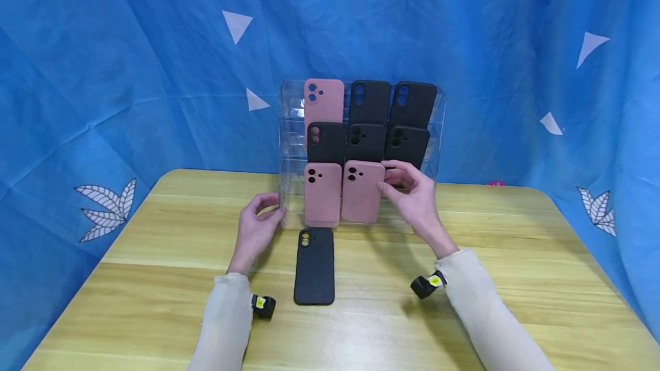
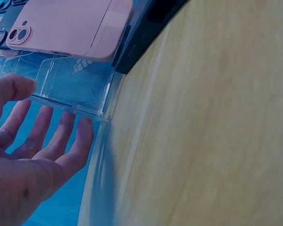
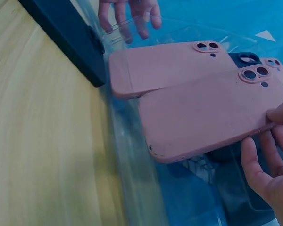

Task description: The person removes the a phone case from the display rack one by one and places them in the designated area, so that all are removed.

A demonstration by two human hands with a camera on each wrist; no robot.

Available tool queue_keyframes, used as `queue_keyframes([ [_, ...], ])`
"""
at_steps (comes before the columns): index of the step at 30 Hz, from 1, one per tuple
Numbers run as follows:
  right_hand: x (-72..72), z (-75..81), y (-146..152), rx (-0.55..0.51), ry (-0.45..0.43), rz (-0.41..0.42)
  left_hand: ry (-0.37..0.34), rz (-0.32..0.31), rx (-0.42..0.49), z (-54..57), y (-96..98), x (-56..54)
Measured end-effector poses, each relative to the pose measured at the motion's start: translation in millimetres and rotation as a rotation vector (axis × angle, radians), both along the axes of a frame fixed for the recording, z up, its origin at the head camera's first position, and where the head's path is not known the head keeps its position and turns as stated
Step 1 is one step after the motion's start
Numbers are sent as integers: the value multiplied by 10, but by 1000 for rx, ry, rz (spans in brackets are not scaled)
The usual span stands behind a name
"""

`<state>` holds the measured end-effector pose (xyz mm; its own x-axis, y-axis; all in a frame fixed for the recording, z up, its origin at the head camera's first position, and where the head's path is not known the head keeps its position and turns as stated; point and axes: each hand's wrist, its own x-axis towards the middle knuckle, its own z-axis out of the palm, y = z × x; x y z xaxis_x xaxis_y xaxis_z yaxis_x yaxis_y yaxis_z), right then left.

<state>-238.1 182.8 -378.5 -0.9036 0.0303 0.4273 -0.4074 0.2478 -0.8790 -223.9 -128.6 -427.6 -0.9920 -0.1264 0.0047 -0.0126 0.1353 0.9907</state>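
My right hand (image 1: 409,193) pinches a pink phone case (image 1: 363,192) by its upper right edge, thumb on the back and fingers along the side. In the right wrist view the held case (image 3: 207,115) slants over the clear rack and overlaps a second pink phone case (image 3: 165,66). That second case stands in the bottom row, left of the held one. My left hand (image 1: 256,231) is at the left side of the clear plastic rack (image 1: 293,188), its relaxed fingers (image 2: 80,141) at the outer wall and its thumb close to the edge.
A black phone case (image 1: 315,268) lies on the wooden table (image 1: 170,256) before the rack. Black phone cases (image 1: 366,145) fill the middle row. On top stand a pink case (image 1: 324,106) and two black cases (image 1: 412,105). A blue curtain (image 1: 170,62) hangs behind.
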Motion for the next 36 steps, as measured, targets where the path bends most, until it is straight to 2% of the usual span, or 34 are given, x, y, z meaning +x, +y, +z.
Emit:
queue_keyframes([
  [8,37,85,28,-60,-5,24,-2,7,3,-4,6,7],
  [12,53,92,38,-58,-11,40,-9,4,4,-16,1,7],
  [21,88,100,37,-124,-41,134,-5,-1,7,-8,-3,0],
  [36,172,6,70,-119,-108,172,8,10,2,0,-3,3],
])
